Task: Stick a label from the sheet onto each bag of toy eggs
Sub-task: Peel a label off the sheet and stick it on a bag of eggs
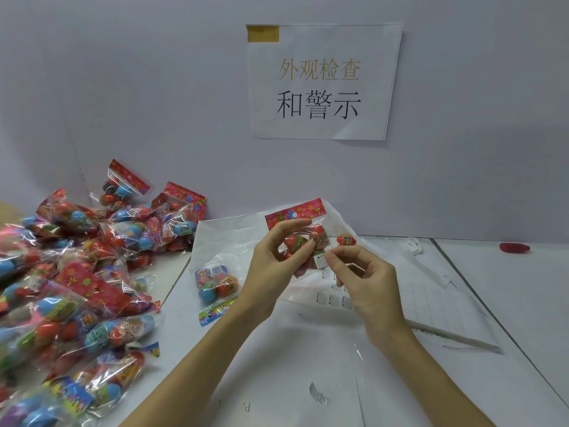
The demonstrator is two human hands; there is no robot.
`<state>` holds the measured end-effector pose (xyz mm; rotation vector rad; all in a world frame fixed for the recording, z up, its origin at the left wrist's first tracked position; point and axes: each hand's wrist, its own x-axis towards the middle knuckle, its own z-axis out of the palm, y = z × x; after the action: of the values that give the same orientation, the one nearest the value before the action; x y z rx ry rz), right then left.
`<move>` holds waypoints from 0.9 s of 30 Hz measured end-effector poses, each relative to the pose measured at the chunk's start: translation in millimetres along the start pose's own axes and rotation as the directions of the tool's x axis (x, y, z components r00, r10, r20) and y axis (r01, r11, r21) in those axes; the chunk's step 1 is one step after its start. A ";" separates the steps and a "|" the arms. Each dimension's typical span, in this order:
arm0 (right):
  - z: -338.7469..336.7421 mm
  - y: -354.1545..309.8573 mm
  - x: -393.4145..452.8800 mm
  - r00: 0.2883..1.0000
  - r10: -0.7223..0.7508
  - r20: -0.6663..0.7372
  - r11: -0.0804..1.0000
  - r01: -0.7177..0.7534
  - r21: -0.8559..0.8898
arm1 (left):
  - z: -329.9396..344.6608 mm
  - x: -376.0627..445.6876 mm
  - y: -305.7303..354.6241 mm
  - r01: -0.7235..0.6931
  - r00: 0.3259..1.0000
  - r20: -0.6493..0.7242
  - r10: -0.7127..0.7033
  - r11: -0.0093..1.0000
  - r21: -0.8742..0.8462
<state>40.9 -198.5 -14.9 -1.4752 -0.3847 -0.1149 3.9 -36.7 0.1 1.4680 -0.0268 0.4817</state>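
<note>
Labelling step is right in the middle here: left hand (278,246) is gripping a bag of toy eggs (303,234) up off the table, fingers curled round its lower half, while the right hand (358,274) pinches a small white warning label (320,261) between thumb and fingertip, right against the bag's clear front. My take: get one edge down first on a flat bit of plastic over an egg, then smooth across with the thumb so it doesn't crease or stick to itself. The film looks slippery and crinkly, so the left hand needs to keep it taut.

Bag itself is clear cellophane with a red flowery header card on top and red-orange eggs inside, held centre-scene, above the label sheet (335,295), which lies on the table just under the hands. Another bag (215,283) lies flat to the left of the hands, and a big pile of bags (86,272) fills the left side.
</note>
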 end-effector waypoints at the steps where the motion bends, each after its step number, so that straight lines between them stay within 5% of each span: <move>1: -0.3 0.2 0.0 1.000 0.001 -0.002 1.000 -0.001 0.000 | 0.4 -0.7 0.4 -0.001 1.000 0.003 0.001 1.000 -0.001; 18: -1.7 0.4 -0.2 0.999 -0.027 -0.021 0.999 0.026 -0.019 | -1.5 -1.6 4.7 -0.050 0.992 0.120 0.046 0.998 0.033; 23: 7.0 4.1 -8.6 0.964 -0.229 -0.138 0.939 0.181 -0.294 | 2.4 -0.9 0.7 -0.154 0.983 0.115 0.143 0.984 0.090; 27: 3.5 0.2 -5.2 0.979 -0.118 -0.165 0.952 0.065 -0.300 | -5.1 2.3 -0.5 -0.115 0.988 0.114 0.106 0.990 0.080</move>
<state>35.5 -195.9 -16.6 -1.7241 -0.2966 -0.3926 4.8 -31.1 -0.3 1.5828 -0.1768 0.4973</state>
